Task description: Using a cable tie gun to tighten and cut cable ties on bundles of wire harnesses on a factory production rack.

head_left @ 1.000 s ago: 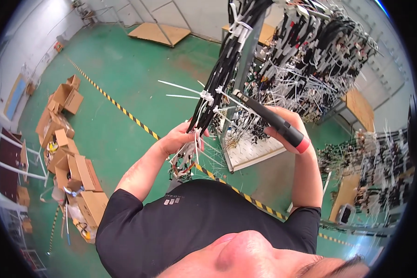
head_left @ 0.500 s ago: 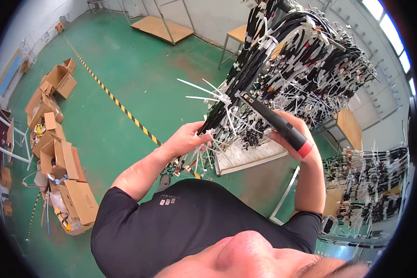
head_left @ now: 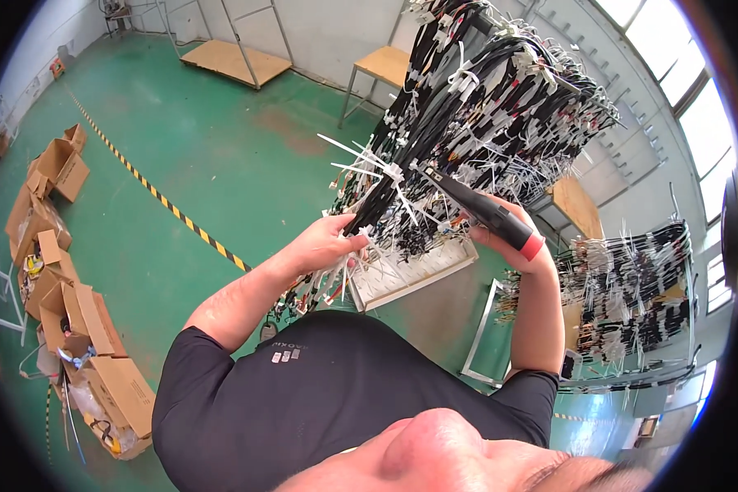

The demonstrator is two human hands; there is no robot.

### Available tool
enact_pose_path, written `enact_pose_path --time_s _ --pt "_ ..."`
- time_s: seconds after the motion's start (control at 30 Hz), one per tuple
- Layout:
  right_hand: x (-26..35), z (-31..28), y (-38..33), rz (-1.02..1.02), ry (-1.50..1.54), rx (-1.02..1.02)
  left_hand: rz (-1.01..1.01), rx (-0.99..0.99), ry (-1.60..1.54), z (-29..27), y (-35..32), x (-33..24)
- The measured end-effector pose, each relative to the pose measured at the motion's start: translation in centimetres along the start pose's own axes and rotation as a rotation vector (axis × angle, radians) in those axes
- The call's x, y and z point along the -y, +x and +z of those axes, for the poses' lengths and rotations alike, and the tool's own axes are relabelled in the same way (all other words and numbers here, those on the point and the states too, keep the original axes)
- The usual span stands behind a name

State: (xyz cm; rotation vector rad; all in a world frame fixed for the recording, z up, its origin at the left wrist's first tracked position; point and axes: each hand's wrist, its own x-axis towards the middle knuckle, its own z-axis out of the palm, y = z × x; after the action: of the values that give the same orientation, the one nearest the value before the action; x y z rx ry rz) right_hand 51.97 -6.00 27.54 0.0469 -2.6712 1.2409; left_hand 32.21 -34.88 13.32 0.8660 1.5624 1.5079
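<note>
My left hand [head_left: 330, 244] is closed around a thick bundle of black cables [head_left: 377, 203], part of a wire harness hanging in front of me. White cable ties [head_left: 392, 172] circle the bundle just above that hand, their loose tails sticking out to several sides. My right hand [head_left: 510, 256] grips a black cable tie gun [head_left: 482, 211] with a red rear end. The gun's metal nose points up and left, close to the cables and ties; whether it touches a tie I cannot tell. The right fingers are partly hidden behind the tool.
A dense mass of harnesses [head_left: 517, 107] hangs at the upper right, above a white tray [head_left: 418, 275]. More harnesses [head_left: 631, 287] hang on a rack at the right. Open cardboard boxes [head_left: 111, 385] line the left, beside striped floor tape [head_left: 168, 205]. A wooden-topped table [head_left: 384, 64] stands behind.
My view has shifted to the right, so the surroundings slide left and more of the right rack shows. Both hands keep their holds, the gun's nose staying by the tied cables.
</note>
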Motion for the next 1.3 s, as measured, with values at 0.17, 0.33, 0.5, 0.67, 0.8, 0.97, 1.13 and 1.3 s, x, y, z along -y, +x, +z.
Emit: enact_pose_path --time_s 0.17,0.33,0.5,0.67,0.8,0.97,1.13,1.3 --pt "2.7 0.4 0.6 -0.045 -0.228 0.055 0.023 -0.02 0.02 -0.5 -0.1 -0.2" --pt "4.3 2.7 1.1 -0.118 -0.474 0.019 0.082 -0.107 0.263 -0.9 1.1 1.9" --pt "1.8 4.5 0.9 -0.025 -0.609 -0.125 0.172 -0.151 0.345 -0.2 -0.2 0.1" --pt "-0.3 5.9 0.2 -0.081 -0.717 -0.229 0.118 -0.1 0.3 -0.7 0.0 -0.2" --pt "0.2 5.6 0.5 -0.235 -0.819 -0.248 0.028 0.085 0.005 -2.2 0.7 0.5" --pt "-2.2 5.0 -1.4 -0.115 -0.533 -0.31 0.002 0.238 -0.169 -4.6 1.8 1.7" --pt "-2.8 3.4 -2.0 -0.018 0.019 -0.033 -0.055 0.272 -0.219 -4.5 1.7 2.0" --pt "-2.3 3.2 -1.0 -0.045 0.076 0.109 0.016 0.248 -0.173 -3.3 0.9 0.7"
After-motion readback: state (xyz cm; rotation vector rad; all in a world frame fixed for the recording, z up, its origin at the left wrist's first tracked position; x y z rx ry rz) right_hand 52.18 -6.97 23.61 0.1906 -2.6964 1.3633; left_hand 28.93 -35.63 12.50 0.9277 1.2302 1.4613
